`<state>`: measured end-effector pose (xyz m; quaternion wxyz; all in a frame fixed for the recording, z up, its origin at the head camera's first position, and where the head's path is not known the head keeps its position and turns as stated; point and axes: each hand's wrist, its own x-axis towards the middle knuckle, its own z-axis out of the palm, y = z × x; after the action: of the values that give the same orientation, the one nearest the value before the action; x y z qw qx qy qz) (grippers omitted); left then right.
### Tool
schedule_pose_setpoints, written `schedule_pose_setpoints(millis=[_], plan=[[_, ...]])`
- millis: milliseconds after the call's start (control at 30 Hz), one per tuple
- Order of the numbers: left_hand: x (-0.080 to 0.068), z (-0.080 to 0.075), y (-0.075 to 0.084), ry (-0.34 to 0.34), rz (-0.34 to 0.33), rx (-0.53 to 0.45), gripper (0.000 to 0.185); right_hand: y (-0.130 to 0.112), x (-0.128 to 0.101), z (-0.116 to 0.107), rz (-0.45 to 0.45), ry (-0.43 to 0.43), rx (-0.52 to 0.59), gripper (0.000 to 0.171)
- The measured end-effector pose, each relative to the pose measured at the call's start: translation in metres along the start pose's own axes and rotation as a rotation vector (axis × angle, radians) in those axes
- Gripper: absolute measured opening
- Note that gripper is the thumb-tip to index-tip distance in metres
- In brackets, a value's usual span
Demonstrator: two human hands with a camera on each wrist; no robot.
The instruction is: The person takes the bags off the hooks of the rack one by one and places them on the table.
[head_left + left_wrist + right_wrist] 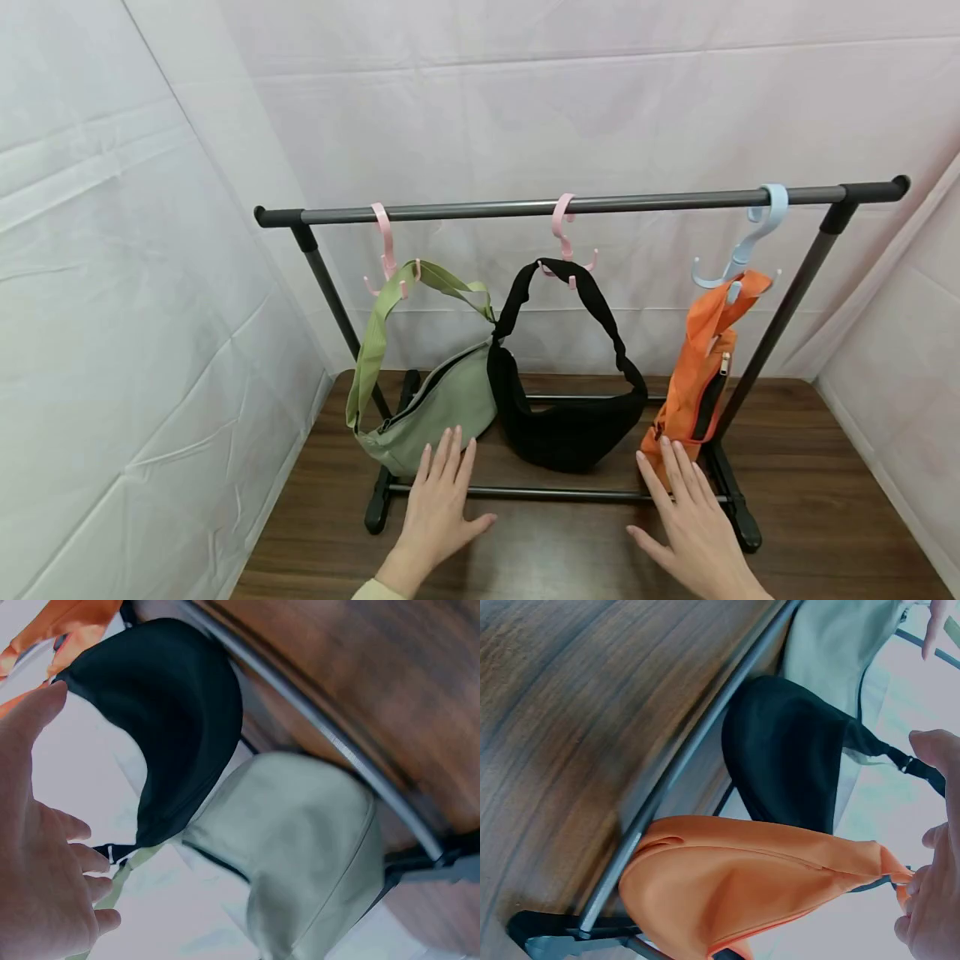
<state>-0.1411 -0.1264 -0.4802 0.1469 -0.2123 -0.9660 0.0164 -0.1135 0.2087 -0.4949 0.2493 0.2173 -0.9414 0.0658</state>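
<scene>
A small dark clothes rack stands on a wooden table. Three bags hang from hooks on its rail: a green bag on a pink hook, a black bag on a second pink hook, an orange bag on a blue hook. My left hand is open, fingers straight, just in front of the green bag. My right hand is open, fingers extended toward the bottom of the orange bag. Neither hand holds anything.
White cloth walls close in the table on the left, back and right. The rack's lower crossbar and black feet lie on the wood just beyond my fingers.
</scene>
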Motion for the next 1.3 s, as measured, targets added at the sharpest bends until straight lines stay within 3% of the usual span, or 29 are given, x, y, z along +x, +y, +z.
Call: schedule_pose_setpoints(millis=[300,567,733,867,967,1067,1300], plan=[[0.024,-0.036,-0.022,0.135,0.065,0.055,0.099,-0.009,0.019,-0.013,-0.049,0.093,0.027,0.083],[0.045,-0.074,-0.043,0.271,0.152,0.097,0.091,-0.023,0.04,-0.014,-0.137,0.071,0.037,0.076],[0.061,-0.094,-0.057,0.395,0.272,0.051,0.085,-0.03,0.052,-0.014,-0.167,0.054,0.046,0.074],[0.074,-0.112,-0.067,0.508,0.388,0.01,0.076,-0.036,0.06,-0.013,-0.195,0.089,0.076,0.073],[0.084,-0.13,-0.072,0.583,0.438,-0.009,0.066,-0.039,0.066,-0.013,-0.208,0.104,0.09,0.072],[0.093,-0.151,-0.079,0.647,0.447,-0.033,0.056,-0.043,0.071,-0.014,-0.213,0.105,0.098,0.071],[0.115,-0.193,-0.099,0.719,0.37,-0.039,0.045,-0.052,0.082,-0.014,-0.246,0.114,0.112,0.069]])
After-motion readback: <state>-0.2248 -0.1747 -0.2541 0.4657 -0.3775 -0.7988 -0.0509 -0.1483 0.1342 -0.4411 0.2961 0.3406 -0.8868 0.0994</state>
